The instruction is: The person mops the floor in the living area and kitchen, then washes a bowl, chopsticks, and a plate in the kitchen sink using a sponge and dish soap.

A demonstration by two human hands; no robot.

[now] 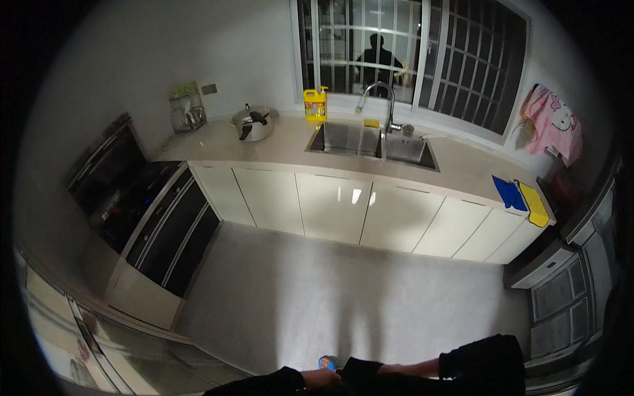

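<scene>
At the bottom of the head view, my left hand (323, 378) lies against dark cloth (360, 371) in front of my body. My right hand (389, 370) is at the other side of this cloth, partly hidden by it. The fingers of both hands cannot be made out, so whether they grip the cloth is unclear. Just beyond my left hand a foot in a blue slipper (327, 363) shows on the floor.
Ahead, a long counter (277, 153) bears a pressure cooker (255, 126), a yellow pump bottle (315, 105), a double sink (349, 138), a blue cloth (509, 193) and a yellow cloth (534, 204). A stove (143, 198) stands left; a pink towel (554, 123) hangs right.
</scene>
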